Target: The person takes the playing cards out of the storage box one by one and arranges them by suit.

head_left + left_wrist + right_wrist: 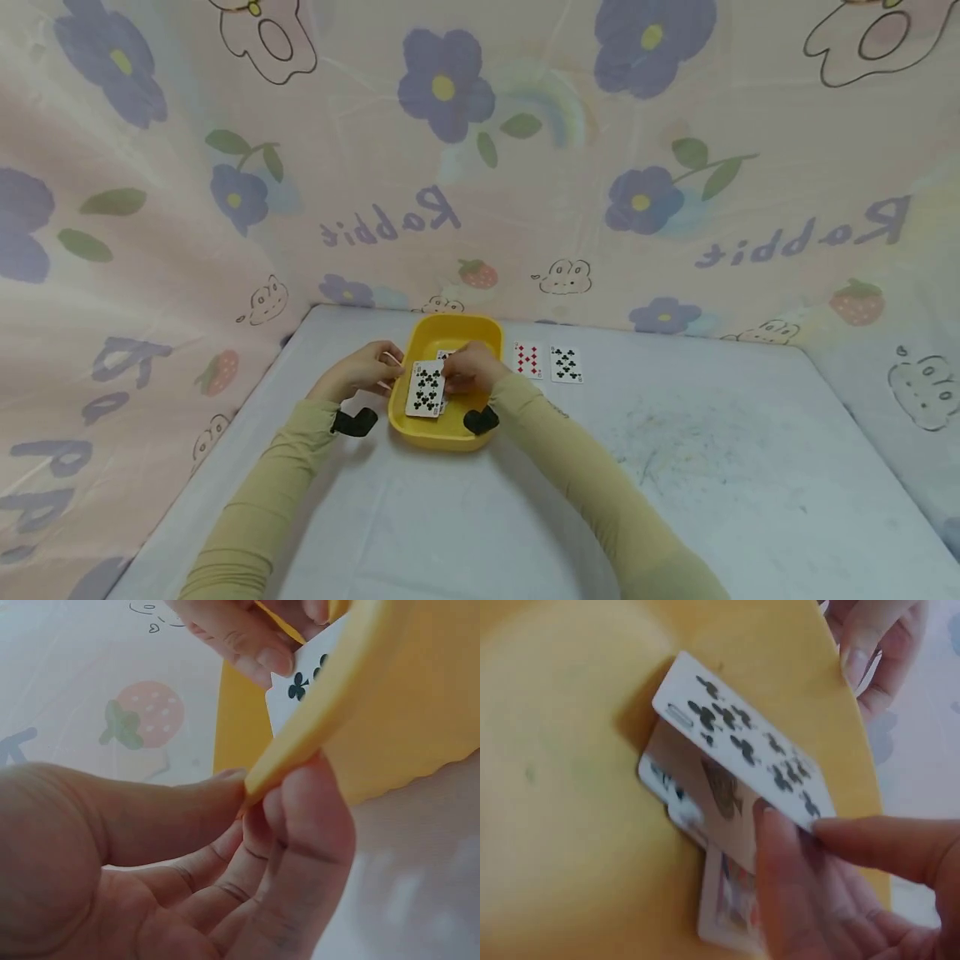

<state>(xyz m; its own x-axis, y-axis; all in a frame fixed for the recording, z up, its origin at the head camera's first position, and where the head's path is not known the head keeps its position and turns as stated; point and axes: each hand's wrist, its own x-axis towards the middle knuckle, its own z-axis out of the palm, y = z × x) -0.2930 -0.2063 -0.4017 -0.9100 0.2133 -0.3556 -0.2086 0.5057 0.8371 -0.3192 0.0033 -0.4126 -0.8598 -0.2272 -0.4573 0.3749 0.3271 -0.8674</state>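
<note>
A yellow plastic tray stands on the table. My left hand pinches its left rim between thumb and fingers, as the left wrist view shows close up. Over the tray, my right hand pinches the ten of clubs by one edge, thumb on its face. That card is tilted up in the right wrist view, above other cards. Beneath it lie a card with a large spade and a card with a coloured picture, partly hidden by the right fingers.
Right of the tray, a red diamonds card and a clubs card lie face up, side by side, on the white-covered table. A patterned cloth rises behind the table and along its sides.
</note>
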